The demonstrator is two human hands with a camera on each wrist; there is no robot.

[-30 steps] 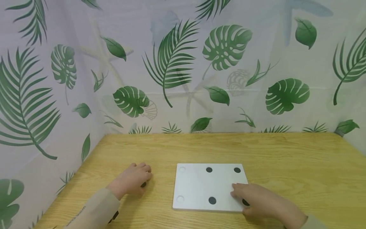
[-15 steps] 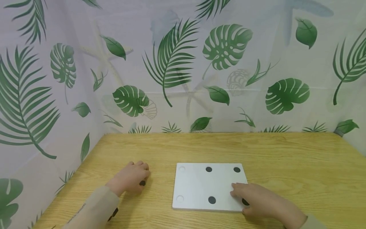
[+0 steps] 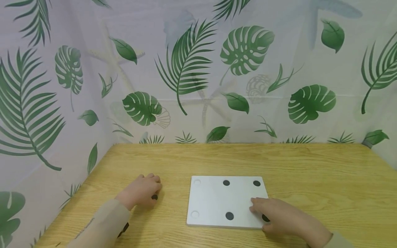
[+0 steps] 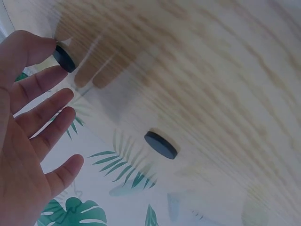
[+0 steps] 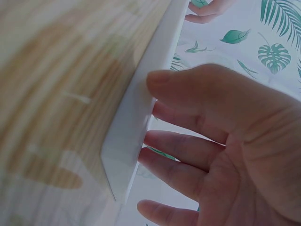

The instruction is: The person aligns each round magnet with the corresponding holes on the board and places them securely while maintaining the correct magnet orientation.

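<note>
In the left wrist view, my left hand [image 4: 33, 103] pinches a black disc [image 4: 64, 59] between thumb and index finger, its other fingers spread loosely. Another black disc [image 4: 161, 145] lies on the table beyond those fingers. The head view shows the left hand [image 3: 143, 191] low over the table, left of a white board [image 3: 211, 201]. Several black discs [image 3: 229, 216] sit in the board, and two round recesses [image 3: 194, 214] at its left end hold nothing. My right hand [image 3: 283, 217] holds the board's near right corner, thumb [image 5: 162, 80] against its side edge, fingers over the top, partly hiding one disc [image 3: 265, 218].
The wood-grain table [image 3: 325, 179] extends around the board and both hands. A white cloth [image 3: 198, 120] printed with green leaves hangs along its back and left sides. A dark strap [image 3: 123, 230] shows under the left sleeve.
My left hand has shifted slightly left and away from me, the disc still pinched. The right hand keeps its place on the board.
</note>
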